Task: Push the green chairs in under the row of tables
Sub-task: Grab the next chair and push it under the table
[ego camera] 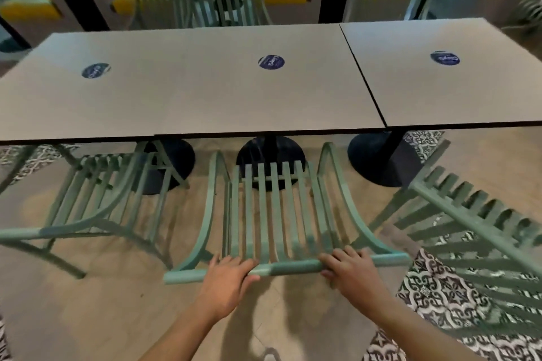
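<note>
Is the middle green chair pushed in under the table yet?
Not yet: middle chair, gripped by both hands, has its seat showing before the table edge.

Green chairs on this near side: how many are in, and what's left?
Done: the left chair looks partly tucked under the tabletop. In hand: left hand and right hand grip the middle chair top rail, seat not yet under. Left: the right chair, angled away from the tables.

Three green chairs (281, 214) on the near side, three round stickers (271, 62), two hands (225, 281).
</note>
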Demonstrator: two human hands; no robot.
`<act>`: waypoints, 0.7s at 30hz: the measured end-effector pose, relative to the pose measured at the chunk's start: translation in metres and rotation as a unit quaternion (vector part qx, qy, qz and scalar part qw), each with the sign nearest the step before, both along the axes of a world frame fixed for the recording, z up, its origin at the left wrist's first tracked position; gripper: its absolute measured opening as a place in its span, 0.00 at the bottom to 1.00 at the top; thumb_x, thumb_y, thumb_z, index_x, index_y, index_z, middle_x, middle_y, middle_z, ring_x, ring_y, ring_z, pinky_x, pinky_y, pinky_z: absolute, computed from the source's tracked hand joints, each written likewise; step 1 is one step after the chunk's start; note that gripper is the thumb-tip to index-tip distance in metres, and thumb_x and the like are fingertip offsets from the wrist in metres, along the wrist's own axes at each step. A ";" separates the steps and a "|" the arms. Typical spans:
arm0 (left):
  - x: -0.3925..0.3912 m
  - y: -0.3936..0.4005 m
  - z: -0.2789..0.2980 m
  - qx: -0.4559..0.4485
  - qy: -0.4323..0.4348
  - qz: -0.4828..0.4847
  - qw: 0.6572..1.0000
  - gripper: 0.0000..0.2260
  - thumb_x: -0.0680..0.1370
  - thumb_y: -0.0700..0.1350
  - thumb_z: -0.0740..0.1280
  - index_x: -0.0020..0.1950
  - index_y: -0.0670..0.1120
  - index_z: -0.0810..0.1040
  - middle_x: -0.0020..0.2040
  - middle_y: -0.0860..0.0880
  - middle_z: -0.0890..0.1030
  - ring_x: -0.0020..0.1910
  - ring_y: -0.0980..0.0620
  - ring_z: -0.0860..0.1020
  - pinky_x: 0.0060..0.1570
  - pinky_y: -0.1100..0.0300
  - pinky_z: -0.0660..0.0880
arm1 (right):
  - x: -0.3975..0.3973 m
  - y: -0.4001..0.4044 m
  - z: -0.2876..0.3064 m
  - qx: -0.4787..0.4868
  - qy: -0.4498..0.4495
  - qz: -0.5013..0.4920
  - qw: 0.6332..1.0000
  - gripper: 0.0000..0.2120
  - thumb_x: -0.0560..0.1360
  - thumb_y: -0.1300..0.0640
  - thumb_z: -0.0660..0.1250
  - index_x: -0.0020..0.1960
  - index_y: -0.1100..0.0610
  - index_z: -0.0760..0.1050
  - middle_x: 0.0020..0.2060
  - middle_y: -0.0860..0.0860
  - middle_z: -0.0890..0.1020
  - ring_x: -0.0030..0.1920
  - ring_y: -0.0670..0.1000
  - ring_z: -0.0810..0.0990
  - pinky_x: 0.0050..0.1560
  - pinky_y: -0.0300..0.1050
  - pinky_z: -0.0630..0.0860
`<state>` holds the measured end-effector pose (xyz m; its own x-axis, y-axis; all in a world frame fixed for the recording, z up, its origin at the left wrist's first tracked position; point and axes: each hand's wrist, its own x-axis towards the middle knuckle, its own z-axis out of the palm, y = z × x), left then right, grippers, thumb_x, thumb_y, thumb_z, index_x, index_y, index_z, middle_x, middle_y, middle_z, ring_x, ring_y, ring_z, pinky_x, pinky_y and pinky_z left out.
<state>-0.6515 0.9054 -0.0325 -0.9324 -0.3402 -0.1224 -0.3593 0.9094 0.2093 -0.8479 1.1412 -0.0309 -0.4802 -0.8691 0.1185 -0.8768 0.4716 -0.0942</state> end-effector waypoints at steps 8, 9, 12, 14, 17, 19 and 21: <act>-0.048 -0.038 0.001 -0.003 0.007 0.001 1.000 0.21 0.79 0.64 0.48 0.59 0.60 0.75 0.49 0.59 0.81 0.51 0.55 0.78 0.59 0.47 0.71 | -0.052 -0.042 0.001 0.022 -0.027 -0.003 0.999 0.15 0.72 0.41 0.56 0.51 0.44 0.77 0.39 0.42 0.79 0.40 0.49 0.79 0.38 0.47 0.73; -0.054 -0.041 0.003 0.000 0.003 0.006 1.000 0.21 0.78 0.64 0.48 0.61 0.60 0.75 0.51 0.59 0.81 0.53 0.55 0.78 0.61 0.47 0.70 | -0.058 -0.046 0.002 0.022 -0.033 -0.004 0.999 0.15 0.72 0.41 0.56 0.51 0.44 0.77 0.39 0.42 0.79 0.40 0.49 0.79 0.38 0.46 0.73; -0.066 -0.053 0.007 0.023 -0.027 0.010 0.999 0.20 0.79 0.64 0.48 0.64 0.61 0.72 0.56 0.59 0.79 0.58 0.55 0.75 0.65 0.47 0.66 | -0.069 -0.059 0.008 0.023 -0.049 -0.015 0.998 0.16 0.71 0.41 0.55 0.49 0.44 0.78 0.39 0.42 0.79 0.40 0.48 0.79 0.38 0.46 0.73; -0.073 -0.057 0.008 0.027 -0.034 0.018 0.999 0.20 0.79 0.64 0.48 0.64 0.61 0.71 0.56 0.60 0.78 0.58 0.55 0.75 0.65 0.47 0.65 | -0.075 -0.064 0.010 0.018 -0.045 -0.017 0.999 0.16 0.71 0.41 0.55 0.48 0.44 0.78 0.38 0.41 0.78 0.39 0.48 0.78 0.38 0.45 0.73; -0.082 -0.057 0.014 0.037 -0.043 0.021 0.998 0.19 0.79 0.63 0.49 0.64 0.60 0.71 0.56 0.59 0.78 0.58 0.56 0.74 0.67 0.46 0.63 | -0.085 -0.070 0.014 0.022 -0.056 -0.030 0.998 0.16 0.70 0.41 0.55 0.48 0.44 0.78 0.38 0.41 0.79 0.40 0.48 0.78 0.40 0.46 0.74; -0.085 -0.056 0.020 0.052 -0.050 0.029 0.997 0.19 0.79 0.62 0.49 0.66 0.60 0.70 0.57 0.59 0.76 0.60 0.57 0.73 0.71 0.45 0.58 | -0.086 -0.074 0.016 0.029 -0.072 -0.031 0.996 0.15 0.72 0.41 0.57 0.51 0.44 0.78 0.41 0.42 0.79 0.44 0.48 0.78 0.45 0.47 0.74; -0.084 -0.054 0.024 0.057 -0.052 0.040 0.996 0.20 0.78 0.61 0.48 0.66 0.60 0.69 0.57 0.60 0.75 0.61 0.58 0.72 0.73 0.46 0.53 | -0.086 -0.074 0.019 0.037 -0.100 -0.027 0.994 0.15 0.74 0.41 0.60 0.57 0.44 0.76 0.47 0.42 0.79 0.50 0.49 0.77 0.53 0.48 0.72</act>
